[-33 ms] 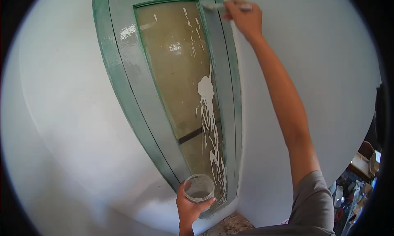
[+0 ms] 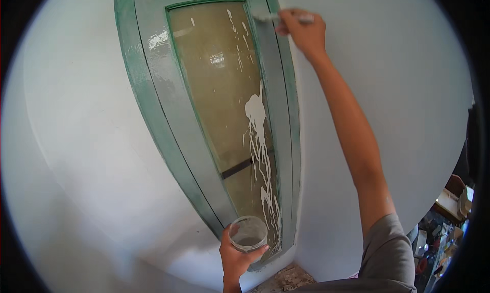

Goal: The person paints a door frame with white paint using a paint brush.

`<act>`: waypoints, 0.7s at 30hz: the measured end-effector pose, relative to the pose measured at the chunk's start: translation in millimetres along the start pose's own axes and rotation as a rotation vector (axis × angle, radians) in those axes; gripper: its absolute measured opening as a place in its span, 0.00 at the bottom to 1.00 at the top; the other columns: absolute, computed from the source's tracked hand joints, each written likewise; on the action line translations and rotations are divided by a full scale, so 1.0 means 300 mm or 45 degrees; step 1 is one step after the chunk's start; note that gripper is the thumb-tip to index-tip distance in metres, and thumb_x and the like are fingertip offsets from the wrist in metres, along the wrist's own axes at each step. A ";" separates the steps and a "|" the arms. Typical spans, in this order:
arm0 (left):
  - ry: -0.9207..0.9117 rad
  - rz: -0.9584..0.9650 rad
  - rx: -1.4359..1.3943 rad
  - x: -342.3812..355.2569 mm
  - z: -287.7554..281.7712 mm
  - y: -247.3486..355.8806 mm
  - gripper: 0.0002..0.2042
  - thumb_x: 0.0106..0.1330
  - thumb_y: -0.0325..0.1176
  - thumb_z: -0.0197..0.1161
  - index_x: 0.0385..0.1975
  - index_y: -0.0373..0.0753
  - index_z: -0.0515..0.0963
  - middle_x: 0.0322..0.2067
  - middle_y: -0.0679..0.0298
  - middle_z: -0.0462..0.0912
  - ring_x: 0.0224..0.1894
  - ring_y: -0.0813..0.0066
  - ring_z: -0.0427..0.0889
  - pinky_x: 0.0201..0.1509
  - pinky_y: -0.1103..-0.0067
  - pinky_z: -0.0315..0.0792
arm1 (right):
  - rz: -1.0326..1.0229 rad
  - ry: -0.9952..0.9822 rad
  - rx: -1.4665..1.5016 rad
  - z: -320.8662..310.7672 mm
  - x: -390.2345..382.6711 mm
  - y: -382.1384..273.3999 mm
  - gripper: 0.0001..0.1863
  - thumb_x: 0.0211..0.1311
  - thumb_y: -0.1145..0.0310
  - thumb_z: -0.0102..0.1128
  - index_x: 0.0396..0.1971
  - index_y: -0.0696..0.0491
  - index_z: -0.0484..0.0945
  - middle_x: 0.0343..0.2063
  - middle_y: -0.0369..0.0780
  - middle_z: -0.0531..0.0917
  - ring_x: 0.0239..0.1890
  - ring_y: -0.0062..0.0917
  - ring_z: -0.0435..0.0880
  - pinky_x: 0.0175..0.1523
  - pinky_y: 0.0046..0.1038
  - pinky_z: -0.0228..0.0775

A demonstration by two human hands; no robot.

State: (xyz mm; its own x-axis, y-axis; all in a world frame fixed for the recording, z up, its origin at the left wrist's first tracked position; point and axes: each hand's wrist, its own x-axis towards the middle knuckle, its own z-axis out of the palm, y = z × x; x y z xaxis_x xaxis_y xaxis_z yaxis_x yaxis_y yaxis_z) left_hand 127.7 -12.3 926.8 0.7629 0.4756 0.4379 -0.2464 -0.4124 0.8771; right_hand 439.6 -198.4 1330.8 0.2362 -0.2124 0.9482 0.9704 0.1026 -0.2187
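Observation:
My right hand [image 2: 305, 32] is raised high, its fingers wrapped round the handle of a paintbrush [image 2: 270, 18]. The bristles touch the upper right part of a green and grey window frame [image 2: 278, 68], beside the glass. Low down, my left hand [image 2: 236, 257] grips a clear plastic tub [image 2: 248, 248] with grey paint [image 2: 249, 241] in its bottom. The tub is in front of the lower end of the glass pane [image 2: 209, 94]. White splashes and drips [image 2: 256, 109] run down the right side of the pane. Wet-looking grey paint shines on the frame's left upright.
Pale walls [image 2: 76, 114] meet the frame on the left and right [image 2: 408, 89]. Beneath the window lies a rough brown surface [image 2: 291, 278]. Assorted clutter [image 2: 439, 242] fills the lower right edge, with a pale box [image 2: 449, 204] above it.
My right hand and the paintbrush have moved slightly down along the right side of the frame. My left hand and the tub have barely shifted.

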 end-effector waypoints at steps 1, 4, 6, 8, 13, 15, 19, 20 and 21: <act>-0.030 -0.017 -0.035 0.006 0.006 0.023 0.50 0.37 0.36 0.92 0.64 0.30 0.70 0.57 0.51 0.82 0.59 0.60 0.83 0.63 0.68 0.78 | 0.011 0.001 -0.010 -0.016 -0.077 0.005 0.16 0.68 0.62 0.67 0.35 0.64 0.89 0.24 0.41 0.89 0.27 0.23 0.91 0.37 0.24 0.83; -0.073 -0.023 -0.032 0.011 0.011 0.009 0.49 0.36 0.36 0.92 0.62 0.32 0.71 0.57 0.51 0.82 0.59 0.61 0.83 0.63 0.69 0.77 | 0.176 -0.095 -0.051 -0.085 -0.283 -0.064 0.14 0.65 0.65 0.66 0.30 0.63 0.87 0.18 0.39 0.87 0.23 0.23 0.90 0.34 0.23 0.81; -0.077 -0.015 0.008 0.013 0.009 -0.001 0.49 0.37 0.36 0.93 0.62 0.32 0.71 0.57 0.51 0.82 0.59 0.61 0.83 0.63 0.69 0.77 | 0.265 -0.202 -0.149 -0.138 -0.351 -0.097 0.14 0.63 0.66 0.66 0.29 0.64 0.87 0.18 0.40 0.86 0.22 0.23 0.89 0.32 0.24 0.81; -0.084 0.016 0.028 0.013 0.006 0.002 0.51 0.39 0.39 0.92 0.65 0.29 0.69 0.56 0.50 0.82 0.58 0.59 0.84 0.61 0.66 0.80 | 0.355 -0.315 -0.242 -0.176 -0.350 -0.117 0.13 0.62 0.67 0.66 0.27 0.64 0.86 0.18 0.41 0.85 0.21 0.24 0.88 0.30 0.24 0.81; -0.096 0.003 -0.007 0.010 0.000 0.007 0.51 0.38 0.38 0.92 0.65 0.29 0.69 0.57 0.50 0.82 0.58 0.59 0.84 0.61 0.67 0.80 | 0.443 -0.530 -0.400 -0.159 -0.196 -0.117 0.15 0.57 0.67 0.68 0.25 0.67 0.84 0.18 0.45 0.85 0.19 0.27 0.88 0.26 0.27 0.83; -0.105 -0.018 -0.077 0.010 0.003 0.014 0.51 0.38 0.38 0.92 0.65 0.29 0.69 0.57 0.50 0.82 0.58 0.60 0.84 0.61 0.68 0.79 | 0.399 -0.536 -0.421 -0.115 -0.105 -0.112 0.15 0.57 0.67 0.68 0.26 0.67 0.84 0.18 0.45 0.86 0.19 0.27 0.89 0.26 0.27 0.83; -0.043 -0.014 -0.036 0.011 -0.005 0.006 0.51 0.38 0.37 0.92 0.64 0.29 0.70 0.56 0.50 0.83 0.58 0.61 0.84 0.62 0.68 0.79 | 0.268 -0.501 -0.465 -0.064 0.102 -0.092 0.15 0.59 0.64 0.69 0.30 0.65 0.87 0.18 0.43 0.87 0.22 0.26 0.90 0.30 0.26 0.83; -0.043 -0.027 -0.031 0.009 -0.006 0.005 0.51 0.38 0.37 0.92 0.64 0.29 0.70 0.56 0.50 0.83 0.58 0.61 0.84 0.62 0.68 0.79 | 0.154 -0.378 -0.396 -0.065 0.149 -0.095 0.15 0.62 0.64 0.69 0.33 0.65 0.88 0.21 0.43 0.88 0.23 0.25 0.90 0.32 0.25 0.83; -0.049 -0.035 -0.028 0.009 -0.003 0.001 0.51 0.38 0.37 0.92 0.64 0.29 0.70 0.56 0.50 0.83 0.58 0.61 0.84 0.62 0.68 0.79 | 0.042 -0.254 -0.330 -0.069 0.185 -0.093 0.15 0.65 0.64 0.69 0.35 0.64 0.88 0.24 0.42 0.89 0.25 0.24 0.90 0.34 0.25 0.84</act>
State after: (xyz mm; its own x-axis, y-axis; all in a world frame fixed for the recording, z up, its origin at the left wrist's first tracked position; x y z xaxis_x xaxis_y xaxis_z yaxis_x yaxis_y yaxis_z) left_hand 129.2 -10.4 928.5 0.7917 0.4561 0.4064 -0.2380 -0.3824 0.8928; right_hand 426.6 -233.1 1384.8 0.2779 -0.0162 0.9605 0.9491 -0.1498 -0.2771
